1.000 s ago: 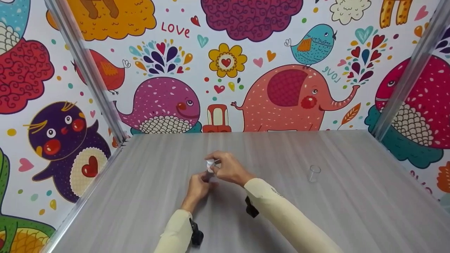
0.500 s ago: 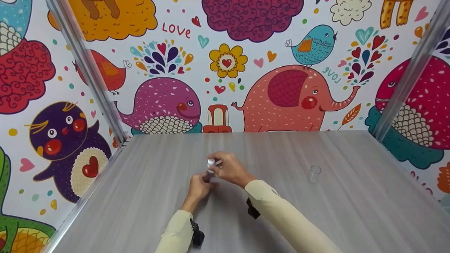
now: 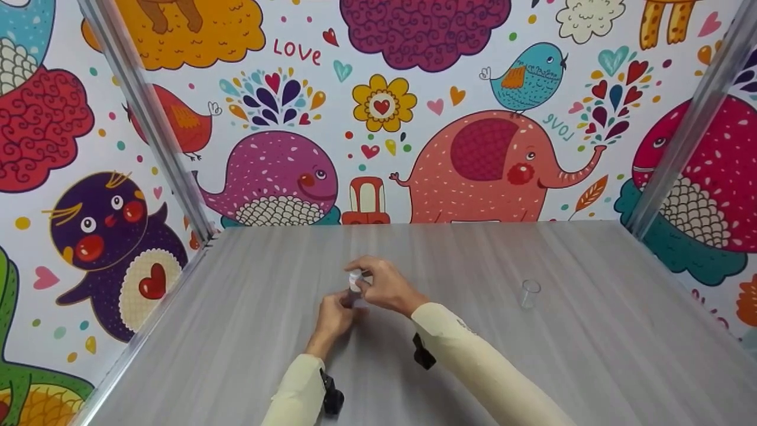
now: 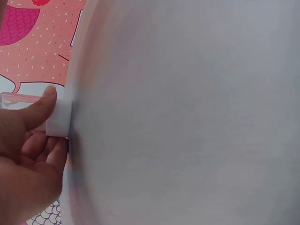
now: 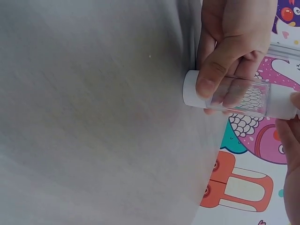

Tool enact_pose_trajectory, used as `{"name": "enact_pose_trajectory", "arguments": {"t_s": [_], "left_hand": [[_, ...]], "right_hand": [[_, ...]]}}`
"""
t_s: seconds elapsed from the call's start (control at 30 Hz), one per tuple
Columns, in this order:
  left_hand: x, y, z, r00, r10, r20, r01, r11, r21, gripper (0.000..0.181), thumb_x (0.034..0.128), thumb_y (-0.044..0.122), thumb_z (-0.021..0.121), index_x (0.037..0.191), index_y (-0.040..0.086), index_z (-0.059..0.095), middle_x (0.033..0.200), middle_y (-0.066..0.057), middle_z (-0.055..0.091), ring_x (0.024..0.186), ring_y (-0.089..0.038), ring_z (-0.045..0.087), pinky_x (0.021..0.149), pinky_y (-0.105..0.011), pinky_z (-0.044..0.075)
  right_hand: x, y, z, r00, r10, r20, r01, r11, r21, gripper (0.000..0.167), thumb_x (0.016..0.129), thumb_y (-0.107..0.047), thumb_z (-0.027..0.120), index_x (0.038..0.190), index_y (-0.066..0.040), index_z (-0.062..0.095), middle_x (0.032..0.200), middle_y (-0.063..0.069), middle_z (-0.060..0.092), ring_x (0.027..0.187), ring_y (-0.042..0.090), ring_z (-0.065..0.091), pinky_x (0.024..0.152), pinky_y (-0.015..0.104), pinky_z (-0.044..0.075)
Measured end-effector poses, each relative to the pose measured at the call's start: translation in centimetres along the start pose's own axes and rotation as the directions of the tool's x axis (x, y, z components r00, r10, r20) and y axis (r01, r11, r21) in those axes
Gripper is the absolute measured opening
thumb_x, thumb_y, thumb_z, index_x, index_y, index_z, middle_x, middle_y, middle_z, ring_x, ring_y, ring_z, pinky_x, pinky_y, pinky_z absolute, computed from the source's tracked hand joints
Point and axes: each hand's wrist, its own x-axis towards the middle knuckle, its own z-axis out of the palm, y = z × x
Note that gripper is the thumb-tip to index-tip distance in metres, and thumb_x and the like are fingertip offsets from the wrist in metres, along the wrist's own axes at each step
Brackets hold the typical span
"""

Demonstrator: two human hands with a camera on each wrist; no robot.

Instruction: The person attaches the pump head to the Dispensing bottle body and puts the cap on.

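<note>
Gripping bottle, left hand, right hand, clear cup.

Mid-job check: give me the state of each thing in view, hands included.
Clear bottle: upright, see-through.
White top: on the bottle; tightness not visible.
Left hand: grips the bottle's lower end.
Right hand: pinches the white top.
Clear container: standing on the table, apart from both hands.

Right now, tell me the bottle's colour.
The bottle is clear with white ends, best seen in the right wrist view.
</note>
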Motion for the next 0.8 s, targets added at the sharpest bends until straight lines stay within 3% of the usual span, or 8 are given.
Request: {"name": "enact_pose_trajectory", "arguments": {"t_s": [0.07,0.17,0.43,0.53,0.63,0.8], "left_hand": [[-0.04,0.02,0.00,1.000,-0.002,0.002,0.002,1.000,0.004,0.022,0.0767,0.000,0.078,0.098,-0.005,0.075,0.095,-0.020,0.076,0.077,-0.016,0.058,0.071,-0.033,0.052],[-0.07,0.06,0.02,1.000,0.003,0.003,-0.003,1.000,-0.006,0.022,0.0763,0.000,0.078,0.098,-0.005,0.075,0.099,-0.022,0.076,0.083,-0.018,0.064,0.075,-0.035,0.055],[-0.05,-0.07,0.08,1.000,0.002,-0.002,-0.002,0.999,-0.037,0.023,0.0728,-0.002,0.079,0.094,-0.010,0.074,0.086,-0.018,0.074,0.071,-0.013,0.049,0.064,-0.024,0.044],[-0.02,-0.14,0.06,1.000,0.006,-0.003,-0.006,1.000,-0.030,0.017,0.0732,-0.004,0.077,0.086,-0.011,0.070,0.067,-0.006,0.061,0.064,-0.012,0.044,0.058,-0.024,0.036],[0.03,-0.20,0.01,1.000,0.013,-0.004,-0.013,0.999,-0.032,0.014,0.0733,-0.005,0.076,0.084,-0.011,0.067,0.063,0.003,0.044,0.060,-0.011,0.040,0.056,-0.024,0.031],[0.05,-0.17,0.02,1.000,0.029,-0.002,-0.029,0.999,-0.030,0.015,0.0737,-0.007,0.075,0.087,-0.011,0.069,0.063,0.004,0.042,0.060,-0.012,0.040,0.056,-0.025,0.031]], "right_hand": [[-0.02,0.06,0.02,1.000,0.002,-0.007,-0.002,1.000,-0.008,0.033,0.091,0.005,0.062,0.122,-0.005,0.069,0.127,0.011,0.068,0.112,0.024,0.068,0.098,0.037,0.054],[0.01,0.22,0.02,1.000,0.004,-0.025,-0.004,1.000,-0.015,0.032,0.091,0.003,0.066,0.121,-0.005,0.069,0.122,0.011,0.070,0.108,0.023,0.070,0.095,0.034,0.056],[-0.07,0.51,0.14,0.999,0.006,-0.052,-0.005,1.000,0.006,0.029,0.090,-0.001,0.070,0.118,-0.003,0.069,0.114,0.011,0.072,0.101,0.021,0.071,0.089,0.030,0.058],[-0.13,0.48,0.12,0.999,0.017,-0.051,-0.016,1.000,0.018,0.031,0.090,-0.004,0.071,0.121,-0.002,0.068,0.116,0.011,0.071,0.103,0.021,0.071,0.090,0.031,0.057],[-0.18,0.40,0.04,0.998,0.040,-0.049,-0.039,0.999,0.032,0.036,0.090,-0.009,0.073,0.125,-0.003,0.065,0.121,0.011,0.069,0.108,0.023,0.069,0.093,0.034,0.057],[-0.19,0.30,-0.06,0.997,0.058,-0.047,-0.056,0.998,0.044,0.039,0.089,-0.009,0.072,0.127,-0.006,0.064,0.127,0.012,0.066,0.114,0.027,0.067,0.098,0.039,0.054]]}}
